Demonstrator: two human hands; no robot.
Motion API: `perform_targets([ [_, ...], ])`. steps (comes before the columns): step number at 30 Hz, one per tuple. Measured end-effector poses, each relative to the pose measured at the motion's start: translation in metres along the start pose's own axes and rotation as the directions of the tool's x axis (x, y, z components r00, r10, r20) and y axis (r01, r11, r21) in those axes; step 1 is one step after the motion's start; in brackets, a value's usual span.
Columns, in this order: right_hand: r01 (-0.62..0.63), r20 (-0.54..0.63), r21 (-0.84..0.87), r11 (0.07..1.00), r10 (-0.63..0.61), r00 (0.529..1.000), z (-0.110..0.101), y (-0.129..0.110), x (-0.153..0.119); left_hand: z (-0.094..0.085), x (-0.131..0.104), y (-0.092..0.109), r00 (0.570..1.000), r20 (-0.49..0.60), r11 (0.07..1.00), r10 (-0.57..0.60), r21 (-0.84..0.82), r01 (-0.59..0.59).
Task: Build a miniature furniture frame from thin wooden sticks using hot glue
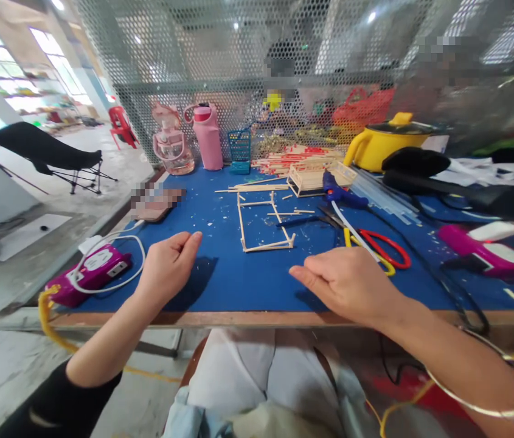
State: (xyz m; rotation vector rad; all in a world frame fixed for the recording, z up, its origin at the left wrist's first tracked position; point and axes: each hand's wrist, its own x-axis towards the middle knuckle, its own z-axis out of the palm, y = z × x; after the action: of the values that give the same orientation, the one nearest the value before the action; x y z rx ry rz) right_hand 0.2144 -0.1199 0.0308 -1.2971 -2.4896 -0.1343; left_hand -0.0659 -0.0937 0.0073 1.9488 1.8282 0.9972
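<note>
My left hand (172, 261) is closed in a loose fist just above the blue table, with the thumb on top. Closed the same way, my right hand (348, 283) hovers over the table's front part. Nothing shows in either fist. Between and beyond them lies a rectangular frame of thin wooden sticks (268, 246), with short posts at its corners. Scissors with red and yellow handles (387, 248) lie just past my right hand. A blue glue gun (341, 193) rests behind them, near a small stick-built tray (316, 181).
A purple power strip (97, 274) with a white cable and a phone (160, 205) are at left. Two pink bottles (208, 137) stand at the back, near loose sticks (293, 159). Rightward are a yellow pot (387, 146), clear glue sticks (387, 198) and a purple-and-white tool (489, 249).
</note>
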Motion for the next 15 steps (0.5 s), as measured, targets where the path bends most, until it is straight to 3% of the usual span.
perform_targets([
  [2, 0.049, 0.143, -0.033, 0.998, -0.044, 0.989, 0.003, -0.006, 0.008, 0.002, 0.015, -0.002, 0.999, 0.009, 0.997, 0.044, 0.065, -0.044],
  [5, 0.055, 0.337, -0.016, 0.998, -0.046, 0.94, 0.002, -0.013, 0.02, 0.008, 0.046, 0.0, 0.997, 0.033, 0.997, 0.073, -0.027, -0.072],
  [9, 0.066, 0.452, 0.096, 0.993, -0.103, 0.886, -0.007, -0.009, 0.024, 0.013, 0.076, 0.017, 0.988, -0.005, 0.987, 0.151, -0.061, -0.151],
  [12, -0.029, 0.351, 0.133, 0.991, -0.019, 0.936, -0.007, -0.004, 0.013, 0.015, 0.06, 0.044, 0.979, -0.054, 0.973, 0.196, -0.118, -0.201],
  [14, -0.183, 0.128, 0.223, 0.958, 0.157, 0.979, -0.001, -0.012, 0.0, 0.021, 0.033, 0.063, 0.978, -0.044, 0.962, 0.205, -0.173, -0.209],
  [15, -0.247, -0.018, 0.306, 0.919, 0.265, 0.964, 0.004, -0.021, -0.009, 0.027, 0.017, 0.073, 0.98, -0.019, 0.955, 0.199, -0.223, -0.198],
])
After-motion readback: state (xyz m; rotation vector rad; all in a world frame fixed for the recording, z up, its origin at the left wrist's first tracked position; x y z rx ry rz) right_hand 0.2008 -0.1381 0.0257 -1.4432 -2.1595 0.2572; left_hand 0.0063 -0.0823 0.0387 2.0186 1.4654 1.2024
